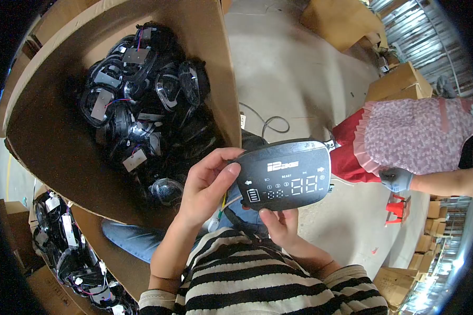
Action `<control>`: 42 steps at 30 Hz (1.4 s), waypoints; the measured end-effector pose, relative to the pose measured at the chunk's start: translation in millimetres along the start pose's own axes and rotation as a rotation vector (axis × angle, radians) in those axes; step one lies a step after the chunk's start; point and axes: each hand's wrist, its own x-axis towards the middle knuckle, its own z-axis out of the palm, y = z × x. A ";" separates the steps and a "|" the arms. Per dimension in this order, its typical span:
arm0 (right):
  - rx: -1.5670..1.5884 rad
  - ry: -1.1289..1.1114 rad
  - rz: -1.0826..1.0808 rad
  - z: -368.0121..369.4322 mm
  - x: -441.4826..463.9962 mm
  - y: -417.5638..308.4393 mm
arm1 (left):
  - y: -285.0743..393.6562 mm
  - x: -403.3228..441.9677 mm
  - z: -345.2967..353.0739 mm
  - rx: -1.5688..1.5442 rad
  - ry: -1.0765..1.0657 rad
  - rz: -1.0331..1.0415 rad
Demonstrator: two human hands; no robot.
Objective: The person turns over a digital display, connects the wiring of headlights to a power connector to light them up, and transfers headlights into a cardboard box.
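Note:
A dark, glossy dashboard display panel (284, 176) is held up in front of my striped shirt. White digits, arrows and a battery symbol are printed on its face. My left hand (207, 184) grips its left end, with the thumb on the front and the fingers partly hidden behind. At the lower edge, my right hand (281, 224) pinches the panel, thumb at the rim and fingers mostly out of sight. To the left stands a large cardboard box (227, 89) holding many black light units (165, 89) with clear lenses, small plates and wires.
At lower left, another box holds more black units (68, 236) with white connectors. To the right, a person in a floral apron (415, 136) has a gloved hand (397, 179). A red stool (397, 209), a floor cable (273, 125) and several cardboard boxes (399, 83) are around.

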 end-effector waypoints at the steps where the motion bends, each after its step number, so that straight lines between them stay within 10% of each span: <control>1: -0.005 -0.004 0.003 0.0 0.1 -0.2 | 0.0 -0.3 0.0 -0.007 0.000 -0.001; 11: 0.309 -0.027 0.150 3.7 12.4 -8.8 | 12.1 -12.7 -8.7 0.164 -0.072 0.137; 14: 0.280 -0.153 -0.004 -12.3 27.7 8.5 | 25.7 -19.6 -12.0 0.874 -0.266 0.516; 17: 0.237 -0.127 0.133 -11.6 37.6 -25.2 | 17.6 -30.4 -11.7 1.128 -0.340 0.744; 22: 0.058 -0.173 -0.244 -17.9 53.3 -16.7 | 2.9 -36.6 -15.3 1.263 -0.278 1.007; 42: -0.040 -0.244 -0.297 -21.5 60.7 -33.1 | -5.8 -41.6 -14.8 1.367 -0.169 1.107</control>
